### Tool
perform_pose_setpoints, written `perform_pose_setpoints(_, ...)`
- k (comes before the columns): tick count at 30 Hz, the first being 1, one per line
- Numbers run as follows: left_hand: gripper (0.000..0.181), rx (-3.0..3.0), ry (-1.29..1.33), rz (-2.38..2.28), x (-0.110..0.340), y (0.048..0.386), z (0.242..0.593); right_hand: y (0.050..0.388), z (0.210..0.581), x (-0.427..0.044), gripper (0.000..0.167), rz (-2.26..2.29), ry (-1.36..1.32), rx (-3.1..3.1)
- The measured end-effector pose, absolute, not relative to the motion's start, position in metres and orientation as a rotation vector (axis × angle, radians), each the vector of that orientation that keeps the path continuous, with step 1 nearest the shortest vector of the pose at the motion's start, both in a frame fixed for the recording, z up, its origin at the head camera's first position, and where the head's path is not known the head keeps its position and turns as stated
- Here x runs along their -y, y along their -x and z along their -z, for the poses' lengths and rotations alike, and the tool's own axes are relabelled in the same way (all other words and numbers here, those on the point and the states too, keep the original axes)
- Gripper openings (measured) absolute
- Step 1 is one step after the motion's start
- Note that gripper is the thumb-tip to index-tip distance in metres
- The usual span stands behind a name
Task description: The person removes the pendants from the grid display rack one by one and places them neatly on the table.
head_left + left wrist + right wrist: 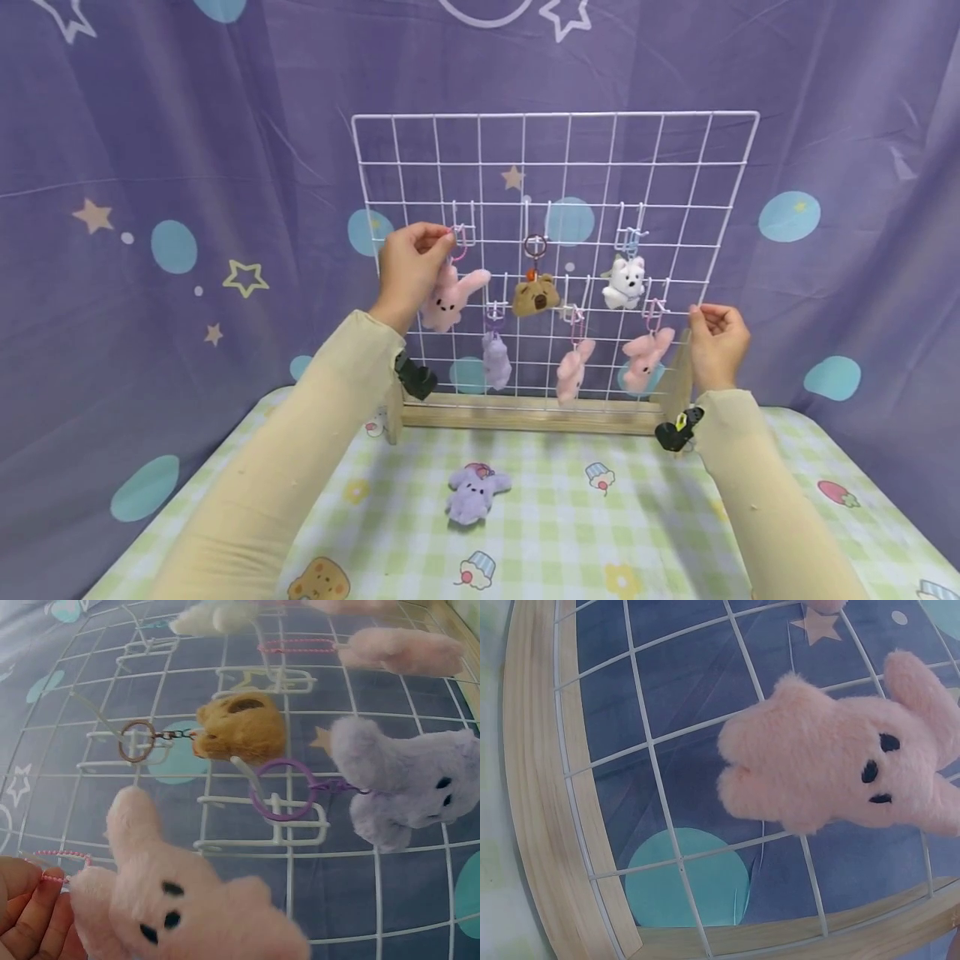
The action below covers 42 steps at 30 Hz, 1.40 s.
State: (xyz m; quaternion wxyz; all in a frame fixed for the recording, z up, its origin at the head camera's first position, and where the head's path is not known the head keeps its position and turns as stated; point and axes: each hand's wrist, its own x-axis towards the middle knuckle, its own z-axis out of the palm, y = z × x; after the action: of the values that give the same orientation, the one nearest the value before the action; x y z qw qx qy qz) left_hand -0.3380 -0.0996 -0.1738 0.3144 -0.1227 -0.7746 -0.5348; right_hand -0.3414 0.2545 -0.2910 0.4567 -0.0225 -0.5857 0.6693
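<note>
My left hand [411, 268] pinches the pink bead-chain loop of a pink bunny plush keychain [447, 302] at the upper-left hook of a white wire grid rack [555, 113]. In the left wrist view the bunny [187, 900] dangles beside the fingertips. Whether its loop sits on the hook is unclear. My right hand [718, 343] pinches the rack's right edge wire between thumb and fingers. Near that hand hangs another pink bunny keychain [647, 360], seen close in the right wrist view. A brown bear keychain [536, 296] hangs right of the left hand.
Also hanging are a white dog plush [625, 283], a lavender plush [496, 360] and a pink bunny plush [574, 373]. Another lavender plush [474, 495] lies on the checked tablecloth [547, 517]. A wooden base [525, 417] supports the rack before a purple curtain [225, 125].
</note>
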Motion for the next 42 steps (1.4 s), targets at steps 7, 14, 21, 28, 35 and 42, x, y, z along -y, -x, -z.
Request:
perform_pose_setpoints(7, 0.018, 1.983, 0.334, 1.369, 0.098, 0.33, 0.167, 0.338, 0.292, -0.254, 0.013, -1.645, 0.064, 1.45)
perform_pose_setpoints(14, 0.018, 1.928, 0.394, 1.425, 0.101, 0.317, 0.166, 0.337, 0.291, -0.254, 0.013, -1.626, 0.071, 1.47)
perform_pose_setpoints(21, 0.019, 1.963, 0.482, 1.473, 0.102, 0.298, 0.175, 0.339, 0.29, -0.256, 0.014, -1.635, 0.068, 1.455)
perform_pose_setpoints(28, 0.016, 2.045, 0.611, 1.541, 0.096, 0.278, 0.195, 0.34, 0.291, -0.256, 0.015, -1.629, 0.068, 1.466)
perform_pose_setpoints(35, 0.015, 2.109, 0.706, 1.599, 0.088, 0.263, 0.212, 0.341, 0.292, -0.256, 0.015, -1.648, 0.067, 1.455)
perform_pose_setpoints(42, 0.014, 2.188, 0.744, 1.654, 0.083, 0.251, 0.229, 0.34, 0.29, -0.254, 0.011, -1.63, 0.07, 1.471)
